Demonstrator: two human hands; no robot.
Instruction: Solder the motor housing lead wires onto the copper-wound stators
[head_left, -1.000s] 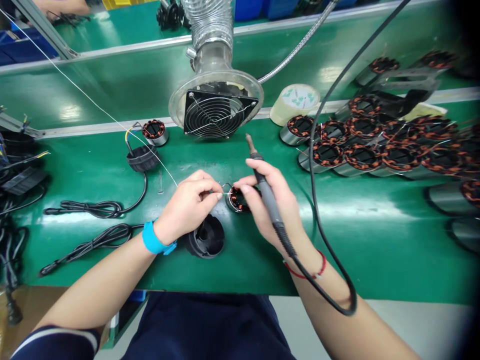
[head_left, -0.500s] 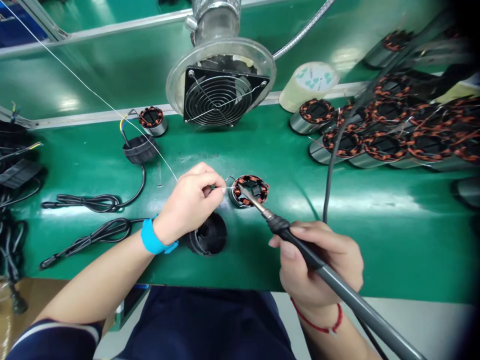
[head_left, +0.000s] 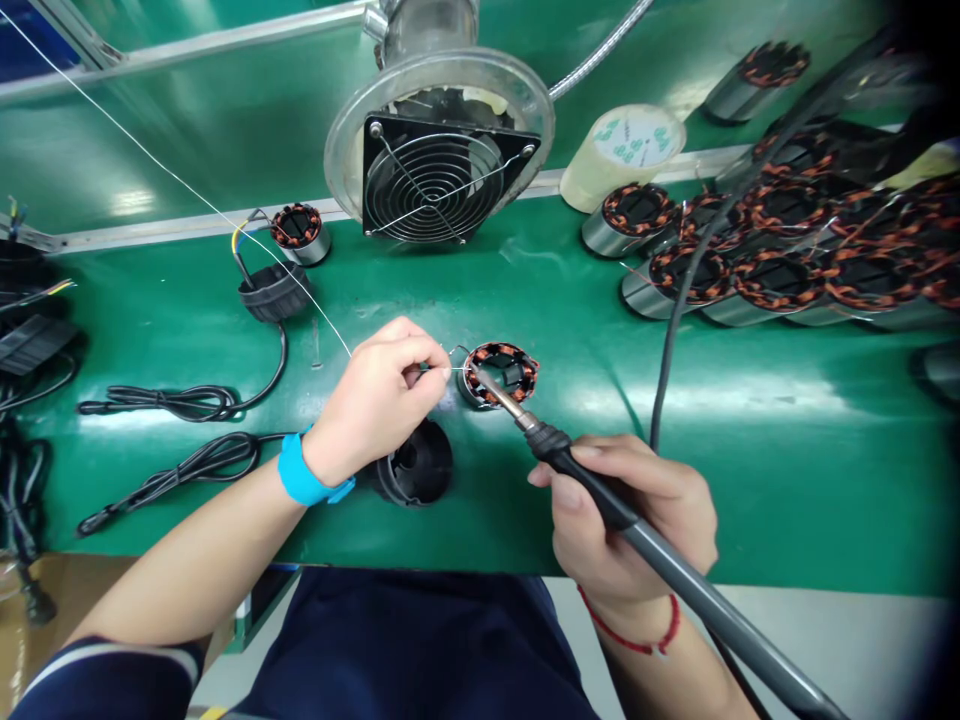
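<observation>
Between its fingertips my left hand [head_left: 386,400] pinches a thin strand of solder wire [head_left: 319,308], which runs up to the top left. The wire's short end reaches the left rim of a motor stator [head_left: 517,362] with copper windings, standing on the green bench. My right hand [head_left: 637,520] is wrapped round a soldering iron [head_left: 600,490]. The iron's tip meets the stator's left edge, close to the wire end; exact contact is too small to tell. A black round cap [head_left: 424,465] lies just below my left hand, partly covered by it.
A fan with a wire guard [head_left: 431,185] hangs behind the stator. Several more stators [head_left: 776,280] stand in rows at the right, beside a tape roll [head_left: 622,160]. The iron's dark cable [head_left: 667,350] crosses there. Bundled black cables [head_left: 165,400] lie left, near another cap [head_left: 274,292].
The iron tip has shifted slightly towards the stator's left rim, and faint smoke now shows above the stator. Both hands keep their grips. The whole view has shifted a little.
</observation>
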